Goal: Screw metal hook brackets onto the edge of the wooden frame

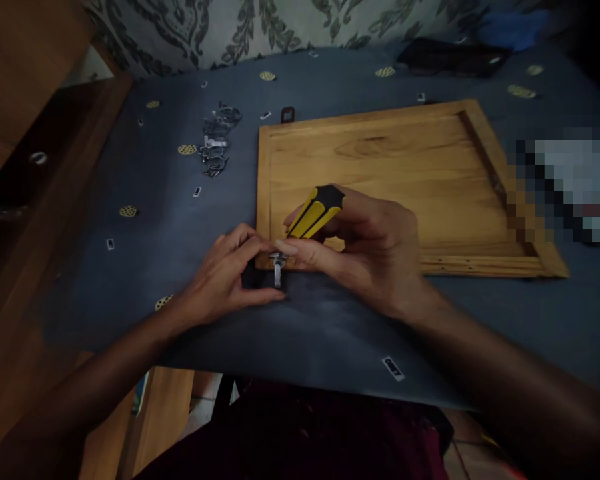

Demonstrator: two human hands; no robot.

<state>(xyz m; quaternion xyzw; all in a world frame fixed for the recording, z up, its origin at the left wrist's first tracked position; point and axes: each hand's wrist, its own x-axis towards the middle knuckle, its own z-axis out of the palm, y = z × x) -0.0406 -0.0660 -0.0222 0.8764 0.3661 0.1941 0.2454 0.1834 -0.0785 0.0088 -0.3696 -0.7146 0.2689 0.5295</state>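
My right hand (380,250) is closed around the yellow and black handle of a screwdriver (315,212), which leans with its butt end up; its tip is hidden behind my fingers. Below it, a small metal latch (278,272) sits at the near left corner of a framed wooden panel (360,167) and juts out toward me. With index finger above and thumb below, my left hand (220,273) holds this latch against the frame edge. Whether a screw is under the screwdriver tip cannot be made out.
Several loose metal latches (214,160) lie in a pile at the back left of the blue patterned tablecloth (165,220). A dark brown buckle-like piece (287,115) is by the panel's far edge. A dark pouch (450,59) and blue cloth (515,28) lie at the back right.
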